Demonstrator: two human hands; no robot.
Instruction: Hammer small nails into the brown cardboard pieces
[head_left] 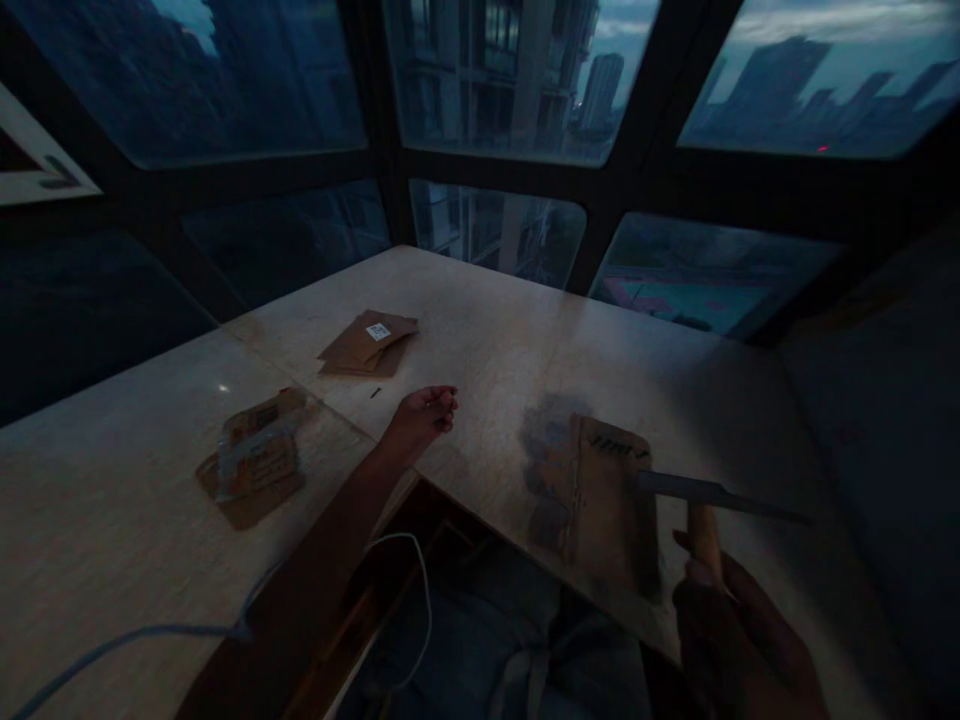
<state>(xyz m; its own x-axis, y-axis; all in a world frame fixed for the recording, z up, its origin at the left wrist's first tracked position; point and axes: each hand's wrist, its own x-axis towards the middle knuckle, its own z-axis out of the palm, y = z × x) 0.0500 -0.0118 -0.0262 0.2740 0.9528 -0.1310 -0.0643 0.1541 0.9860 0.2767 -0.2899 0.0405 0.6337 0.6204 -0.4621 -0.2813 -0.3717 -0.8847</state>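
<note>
**Grip on a knife at the right, a slack grip at the left**

The right hand (739, 630) is clenched around the pale wooden handle of a knife (712, 492), whose blade points away to the right, just above the near edge of the worktop (525, 340). The left hand (424, 412) rests on the surface with its fingers loosely curled, grasping nothing that shows.

Large dark-framed windows (510, 80) wrap the corner of the room and look out on tower blocks at dusk, so the light is dim and blue. The pale, stone-look worktop follows that corner in an L.

A brown envelope (607, 510) lies flat just beside the knife, left of the blade, with dark handwriting near its far end. In this light I cannot tell whether it has been slit. Well apart to the left lies a packet (255, 455) with clear film over it, and farther back a small stack of brown envelopes (367, 343), the top one bearing a white label; neither is touched by a hand. A thin white cable (409, 590) loops below the worktop edge.
</note>
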